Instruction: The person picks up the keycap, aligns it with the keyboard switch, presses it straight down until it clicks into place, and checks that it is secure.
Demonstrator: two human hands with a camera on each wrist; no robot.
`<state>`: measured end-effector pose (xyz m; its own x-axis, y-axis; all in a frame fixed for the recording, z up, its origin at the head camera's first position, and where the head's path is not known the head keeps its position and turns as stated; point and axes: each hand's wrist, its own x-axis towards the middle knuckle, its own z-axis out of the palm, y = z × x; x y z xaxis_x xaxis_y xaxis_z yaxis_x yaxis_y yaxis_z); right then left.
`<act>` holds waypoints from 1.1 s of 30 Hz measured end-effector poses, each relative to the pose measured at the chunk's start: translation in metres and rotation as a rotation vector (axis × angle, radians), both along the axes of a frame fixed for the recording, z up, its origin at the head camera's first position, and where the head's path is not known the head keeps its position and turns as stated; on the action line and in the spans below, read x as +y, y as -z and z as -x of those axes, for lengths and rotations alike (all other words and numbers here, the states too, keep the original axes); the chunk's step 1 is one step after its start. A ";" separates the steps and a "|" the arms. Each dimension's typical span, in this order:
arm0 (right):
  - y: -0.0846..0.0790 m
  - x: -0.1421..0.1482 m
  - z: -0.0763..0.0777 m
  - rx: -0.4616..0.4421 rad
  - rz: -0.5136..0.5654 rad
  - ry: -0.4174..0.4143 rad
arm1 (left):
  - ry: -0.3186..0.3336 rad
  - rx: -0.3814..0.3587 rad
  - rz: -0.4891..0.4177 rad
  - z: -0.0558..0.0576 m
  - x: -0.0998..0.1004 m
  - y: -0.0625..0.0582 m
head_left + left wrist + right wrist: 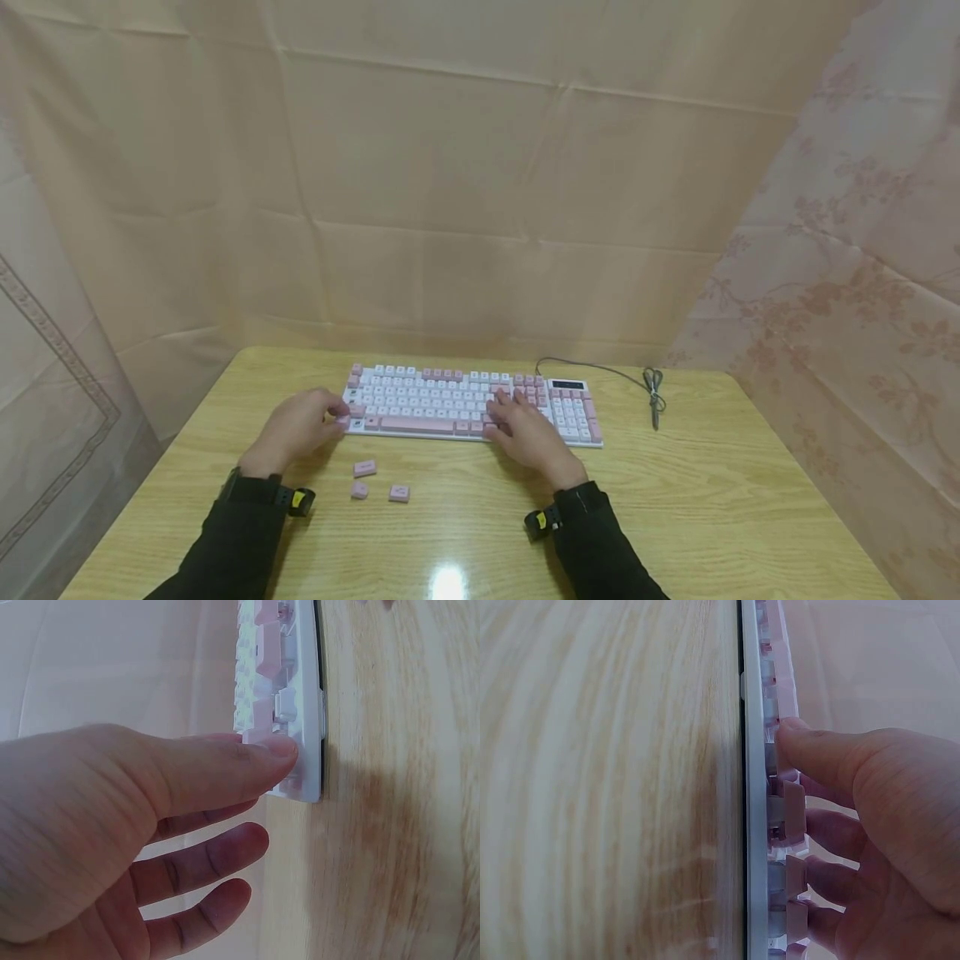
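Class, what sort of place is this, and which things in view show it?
Probably a curtained-off indoor workspace: a wood-grained table bears a keyboard, and beige cloth hangs behind them.

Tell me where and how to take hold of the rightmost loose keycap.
Pinch the keycap by its near and far sides, coming down from above. It appears to lie flat and low on the table, with space all round, so both sides should be free to close on.
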<state>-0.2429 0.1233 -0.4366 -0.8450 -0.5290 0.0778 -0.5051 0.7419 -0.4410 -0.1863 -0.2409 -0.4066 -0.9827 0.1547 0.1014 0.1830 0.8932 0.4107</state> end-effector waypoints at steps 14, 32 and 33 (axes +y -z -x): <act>0.001 0.000 0.001 0.009 0.000 0.001 | -0.018 0.017 0.022 0.001 0.000 0.000; 0.000 0.000 0.000 0.000 -0.003 0.002 | -0.032 -0.015 0.012 -0.003 0.000 -0.005; 0.000 0.000 0.000 -0.001 -0.003 0.002 | -0.044 -0.014 0.011 -0.003 -0.001 -0.006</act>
<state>-0.2425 0.1233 -0.4365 -0.8460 -0.5279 0.0751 -0.5032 0.7439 -0.4397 -0.1830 -0.2421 -0.4011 -0.9900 0.1120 0.0861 0.1374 0.9048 0.4030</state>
